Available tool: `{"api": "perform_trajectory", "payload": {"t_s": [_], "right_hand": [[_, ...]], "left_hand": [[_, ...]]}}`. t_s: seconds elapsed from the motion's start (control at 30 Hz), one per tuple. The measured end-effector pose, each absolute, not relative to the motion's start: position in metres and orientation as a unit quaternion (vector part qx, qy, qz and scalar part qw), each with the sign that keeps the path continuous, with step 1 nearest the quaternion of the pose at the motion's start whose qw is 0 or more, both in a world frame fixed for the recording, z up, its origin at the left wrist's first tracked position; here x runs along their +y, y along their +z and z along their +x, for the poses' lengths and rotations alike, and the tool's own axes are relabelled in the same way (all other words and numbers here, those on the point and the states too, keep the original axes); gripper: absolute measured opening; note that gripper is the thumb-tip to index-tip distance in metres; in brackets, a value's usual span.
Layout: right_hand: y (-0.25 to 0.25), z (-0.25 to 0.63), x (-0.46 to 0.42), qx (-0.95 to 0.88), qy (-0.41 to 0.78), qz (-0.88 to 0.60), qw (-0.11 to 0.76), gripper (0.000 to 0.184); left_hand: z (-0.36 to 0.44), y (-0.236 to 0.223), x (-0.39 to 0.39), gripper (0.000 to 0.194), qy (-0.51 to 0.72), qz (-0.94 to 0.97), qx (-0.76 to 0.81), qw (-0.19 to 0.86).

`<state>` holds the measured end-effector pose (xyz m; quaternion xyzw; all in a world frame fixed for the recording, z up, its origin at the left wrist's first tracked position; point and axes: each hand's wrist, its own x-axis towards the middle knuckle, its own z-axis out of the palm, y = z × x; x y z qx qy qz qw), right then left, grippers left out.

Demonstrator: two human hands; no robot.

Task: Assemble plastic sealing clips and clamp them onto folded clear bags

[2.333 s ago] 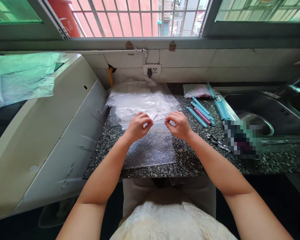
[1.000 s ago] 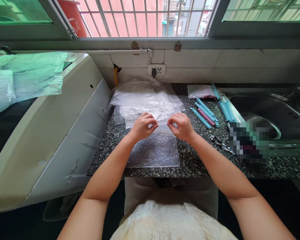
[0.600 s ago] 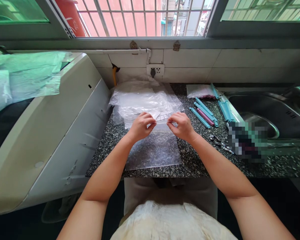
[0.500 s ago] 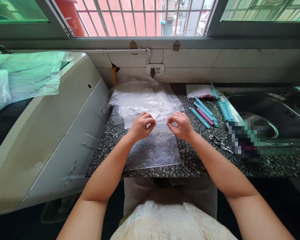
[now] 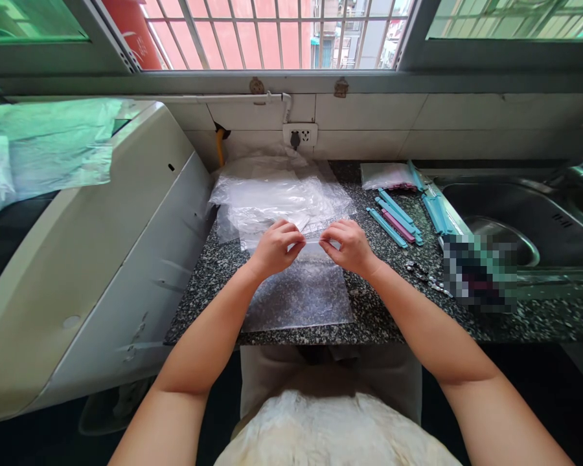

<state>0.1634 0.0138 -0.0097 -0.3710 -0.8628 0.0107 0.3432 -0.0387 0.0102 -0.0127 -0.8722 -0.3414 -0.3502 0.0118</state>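
Left hand [image 5: 276,248] and right hand [image 5: 347,246] are pinching the far edge of a clear plastic bag [image 5: 301,294], probably because I'm keeping that strip straight; its body is lying towards me on the speckled counter [image 5: 374,317], which is supporting it.

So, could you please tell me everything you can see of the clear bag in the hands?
The bag looks like thin, colourless plastic; the speckled counter shows through it. Its lower part lies flat, the straight bottom edge near the counter's front. The left hand and right hand pinch it along a pale band near its top. No contents show. Just beyond is a plastic pile; whether they touch is unclear.
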Motion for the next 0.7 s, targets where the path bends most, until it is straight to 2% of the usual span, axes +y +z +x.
{"api": "perform_trajectory", "payload": {"t_s": [0.7], "right_hand": [[-0.0064,0.1668,0.0143,-0.854,0.026,-0.387,0.347,0.013]], "left_hand": [[-0.0465,-0.0113,0.0148,0.014,-0.355,-0.864,-0.357,0.007]]}}
